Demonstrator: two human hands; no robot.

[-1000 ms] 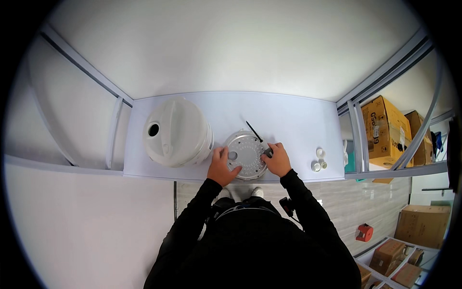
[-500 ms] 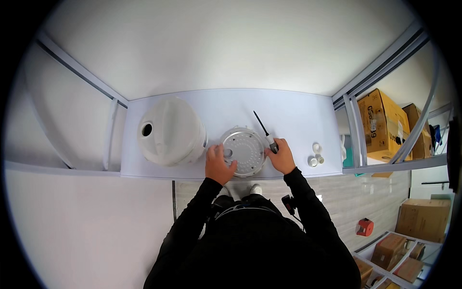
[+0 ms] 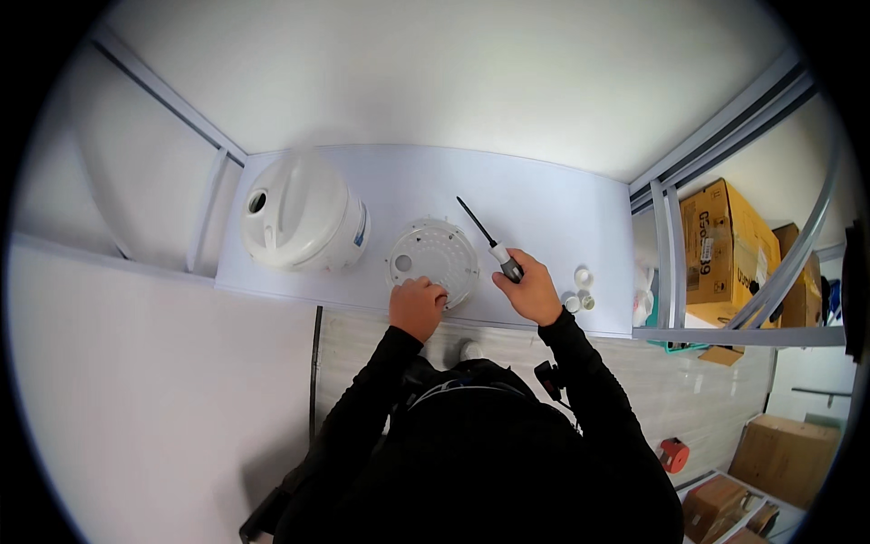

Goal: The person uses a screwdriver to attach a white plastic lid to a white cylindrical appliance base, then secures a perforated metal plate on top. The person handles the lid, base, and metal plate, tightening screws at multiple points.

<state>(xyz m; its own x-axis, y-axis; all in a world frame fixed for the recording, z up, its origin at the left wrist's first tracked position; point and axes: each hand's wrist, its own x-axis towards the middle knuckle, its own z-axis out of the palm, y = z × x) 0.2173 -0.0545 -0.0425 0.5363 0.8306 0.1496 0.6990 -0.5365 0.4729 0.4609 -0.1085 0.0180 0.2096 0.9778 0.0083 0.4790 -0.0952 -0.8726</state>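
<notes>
A round, whitish plate (image 3: 444, 255) dotted with small perforations lies flat on the white table, with a larger hole at its left side. My left hand (image 3: 418, 306) rests over its near rim, fingers bent and fingertips drawn together; what they pinch, if anything, is too small to see. To the right of the plate, my right hand (image 3: 533, 288) is wrapped round the grey and white handle of a screwdriver (image 3: 480, 228). Its dark shaft points away to the far left, apart from the plate.
A large white, bucket-like container (image 3: 304, 218) with a dark round opening stands left of the plate. Several small round pots (image 3: 583, 276) sit at the table's right. Grey frame posts (image 3: 672, 254) rise beyond, with cardboard boxes (image 3: 725, 249) behind. A red object (image 3: 673, 455) is on the floor.
My left hand has gone from spread fingers beside the plate's hole to closed fingers at its near rim. My right hand has drawn away from the plate's right edge with the screwdriver.
</notes>
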